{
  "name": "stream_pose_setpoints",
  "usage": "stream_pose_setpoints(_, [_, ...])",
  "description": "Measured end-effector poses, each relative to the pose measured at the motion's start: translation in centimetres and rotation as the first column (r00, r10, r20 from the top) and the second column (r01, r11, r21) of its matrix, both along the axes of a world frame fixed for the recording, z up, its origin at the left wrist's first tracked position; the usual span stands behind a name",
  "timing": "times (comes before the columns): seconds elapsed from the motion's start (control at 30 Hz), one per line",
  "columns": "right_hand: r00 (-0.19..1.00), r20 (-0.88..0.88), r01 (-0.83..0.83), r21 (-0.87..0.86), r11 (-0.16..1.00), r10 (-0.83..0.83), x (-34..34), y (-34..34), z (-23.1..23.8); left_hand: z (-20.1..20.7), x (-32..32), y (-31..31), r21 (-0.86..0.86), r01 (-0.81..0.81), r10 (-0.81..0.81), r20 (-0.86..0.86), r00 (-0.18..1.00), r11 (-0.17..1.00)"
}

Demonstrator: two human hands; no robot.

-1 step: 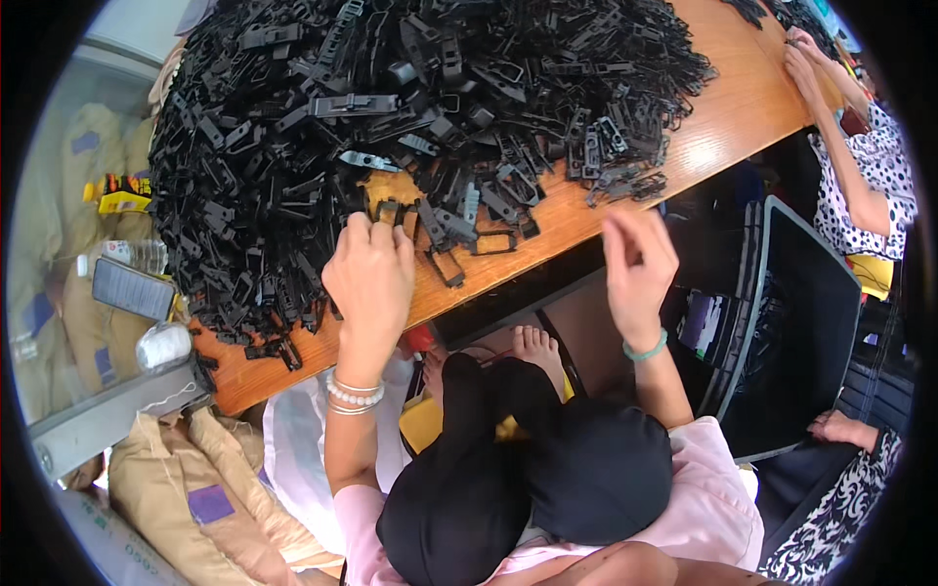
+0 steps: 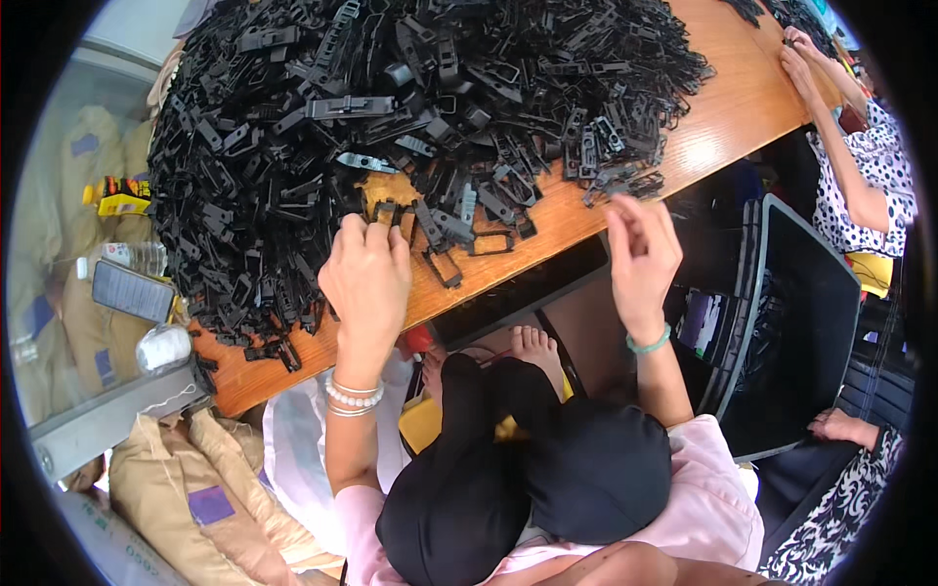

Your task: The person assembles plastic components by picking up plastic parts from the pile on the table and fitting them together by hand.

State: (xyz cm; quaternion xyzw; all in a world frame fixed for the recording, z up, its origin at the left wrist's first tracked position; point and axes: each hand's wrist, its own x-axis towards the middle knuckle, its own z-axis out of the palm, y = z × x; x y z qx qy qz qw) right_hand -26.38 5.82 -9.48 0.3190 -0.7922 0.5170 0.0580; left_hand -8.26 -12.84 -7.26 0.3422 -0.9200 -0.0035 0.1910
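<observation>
A large heap of black plastic clip-like parts (image 2: 430, 107) covers much of the wooden table (image 2: 723, 127). At the heap's near edge, my left hand (image 2: 366, 278) has its fingers curled down and closed, next to a small black part (image 2: 388, 212); its fingertips hide what they hold, if anything. My right hand (image 2: 645, 259) hovers by the table's near edge, fingers bent, with a gap between thumb and fingers. Nothing shows in it. Between the hands lie loose rectangular black frames (image 2: 443, 268) on the wood.
A phone (image 2: 133, 289), a clear bottle (image 2: 137, 257) and a wrapped white roll (image 2: 163, 348) are left of the heap. Stuffed tan sacks (image 2: 186, 488) stand at lower left. A dark open bin (image 2: 806, 332) is at right, near a co-worker's hands (image 2: 801, 59) and another person's hand (image 2: 842, 430).
My right hand has risen slightly toward the heap, its thumb and fingers moving a little apart. My left hand has shifted slightly left.
</observation>
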Motion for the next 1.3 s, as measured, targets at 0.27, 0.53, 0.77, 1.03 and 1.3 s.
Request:
stream_pose_setpoints(0.27, [0.998, -0.029, -0.06, 0.105, 0.993, 0.063, -0.8, -1.3, -0.3, -0.5, 0.0, -0.2, -0.026, -0.003, -0.005, -0.272, 0.962, 1.0])
stream_pose_setpoints(0.53, [0.969, 0.006, -0.247, 0.023, 0.969, 0.247, 0.7, -0.8, -1.3, 1.1, 1.4, 1.2, 0.802, 0.415, 0.451, -0.589, 0.671, 0.431])
stream_pose_setpoints(0.77, [0.956, -0.196, -0.193, 0.133, 0.972, 0.216, 1.3, -0.1, -0.5, 0.7, 1.9, 3.0, 0.843, 0.538, 0.466, -0.471, 0.749, -0.012])
stream_pose_setpoints(1.03, [0.684, 0.08, -0.692, -0.245, 0.679, 0.725, 5.3, -1.5, 2.8, 0.2, 1.7, 5.6, 0.763, 0.627, 0.396, -0.533, 0.748, -0.157])
stream_pose_setpoints(1.3, [0.617, 0.189, -0.698, -0.317, 0.642, 0.764, 5.1, -1.4, 2.0, 0.7, 1.9, 5.9, 0.821, 0.557, 0.414, -0.468, 0.781, -0.123])
